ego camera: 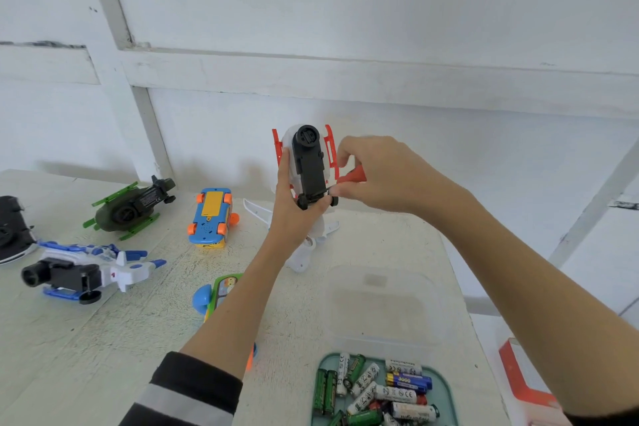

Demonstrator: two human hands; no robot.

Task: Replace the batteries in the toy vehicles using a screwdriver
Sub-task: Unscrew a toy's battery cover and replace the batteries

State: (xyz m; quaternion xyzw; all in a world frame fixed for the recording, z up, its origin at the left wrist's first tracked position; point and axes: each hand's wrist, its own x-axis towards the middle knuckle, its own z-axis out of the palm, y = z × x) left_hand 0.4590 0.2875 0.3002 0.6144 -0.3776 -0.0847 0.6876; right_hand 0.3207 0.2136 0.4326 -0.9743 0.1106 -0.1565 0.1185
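Seen from the head camera, a person's left hand (294,199) wraps its fingers round a white-and-red toy (306,162) held upright, underside out, above the table (138,328). The right hand (377,173) pinches a red screwdriver (352,177), tip at the toy's lower end. The blade could slip from the screw if the toy twists; a freed screw could drop past the battery tray (444,387) below the toy.

Matt plastic toy helicopter (307,162) — rough painted table (138,322).
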